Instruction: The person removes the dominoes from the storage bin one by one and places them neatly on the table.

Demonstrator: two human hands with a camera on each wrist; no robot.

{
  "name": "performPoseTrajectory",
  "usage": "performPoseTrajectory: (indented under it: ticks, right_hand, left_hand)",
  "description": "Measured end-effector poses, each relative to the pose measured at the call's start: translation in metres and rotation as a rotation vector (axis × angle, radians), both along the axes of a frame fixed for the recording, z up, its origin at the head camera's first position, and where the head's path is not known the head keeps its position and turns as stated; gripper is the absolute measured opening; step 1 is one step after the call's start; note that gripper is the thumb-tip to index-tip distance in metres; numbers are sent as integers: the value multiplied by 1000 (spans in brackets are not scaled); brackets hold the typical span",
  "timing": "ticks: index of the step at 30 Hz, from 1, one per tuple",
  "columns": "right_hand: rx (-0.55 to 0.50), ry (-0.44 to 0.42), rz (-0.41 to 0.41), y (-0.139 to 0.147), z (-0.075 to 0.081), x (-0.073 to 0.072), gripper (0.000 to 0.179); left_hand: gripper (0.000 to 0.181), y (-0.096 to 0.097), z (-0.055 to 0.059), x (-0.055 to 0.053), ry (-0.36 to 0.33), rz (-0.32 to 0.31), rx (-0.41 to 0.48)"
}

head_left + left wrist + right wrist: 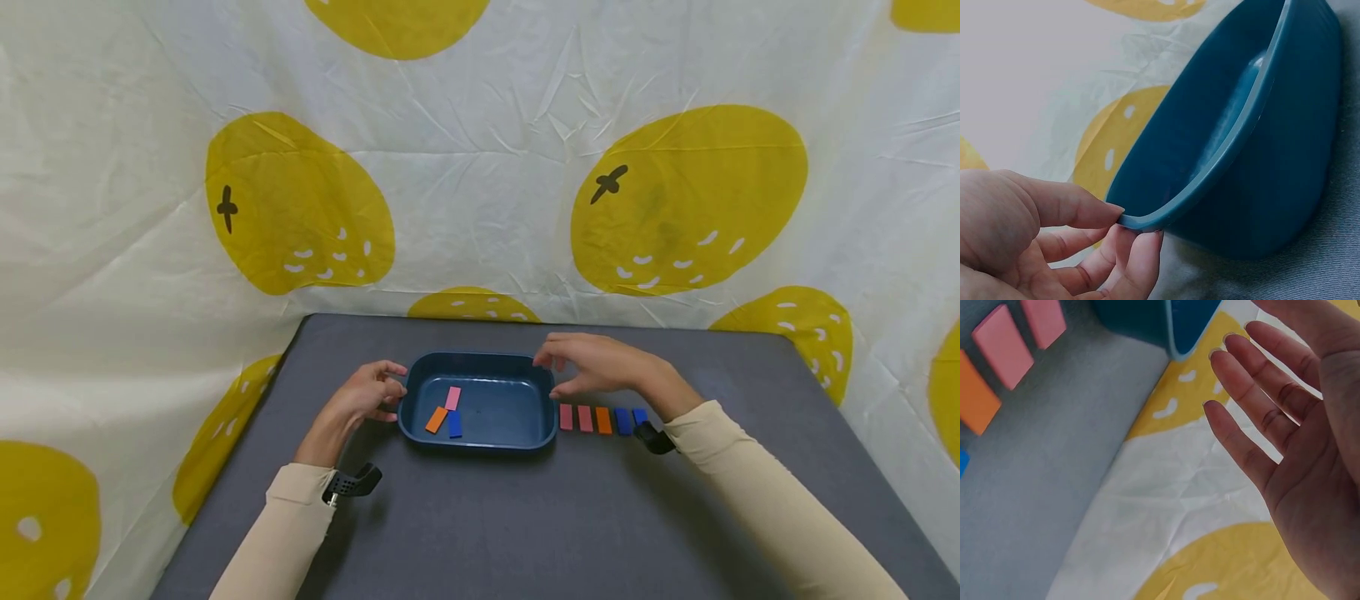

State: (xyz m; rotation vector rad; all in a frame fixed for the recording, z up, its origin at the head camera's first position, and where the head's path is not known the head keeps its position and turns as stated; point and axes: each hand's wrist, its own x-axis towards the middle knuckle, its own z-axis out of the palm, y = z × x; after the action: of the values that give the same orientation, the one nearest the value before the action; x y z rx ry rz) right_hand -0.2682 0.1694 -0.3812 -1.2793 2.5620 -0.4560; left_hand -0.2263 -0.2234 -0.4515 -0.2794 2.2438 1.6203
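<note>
A dark blue rectangular tub (506, 417) stands on the table. Inside, toward its left half, lie a pink block (453, 398), an orange block (436, 419) and a blue block (455, 424). My left hand (363, 393) pinches the tub's left rim; in the left wrist view the thumb lies over the rim (1175, 206) with fingertips beneath it. At the opposite end my right hand (596, 364) hovers by the right rim, its fingers loosely extended and holding nothing in the right wrist view.
Right of the tub runs a row of flat blocks: two pink (566, 417), one orange (603, 420), then two blue (623, 421), partly under my right wrist. A grey cloth covers the table (495, 533). Behind hangs a white curtain (480, 200) with yellow fruit prints.
</note>
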Motion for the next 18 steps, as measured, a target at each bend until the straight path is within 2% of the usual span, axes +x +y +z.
performPoseTrajectory:
  ticks: [18]
  right_hand:
    - [51, -74, 48, -47, -7, -12, 55]
  left_hand:
    - [41, -1, 0, 1, 1, -6, -5]
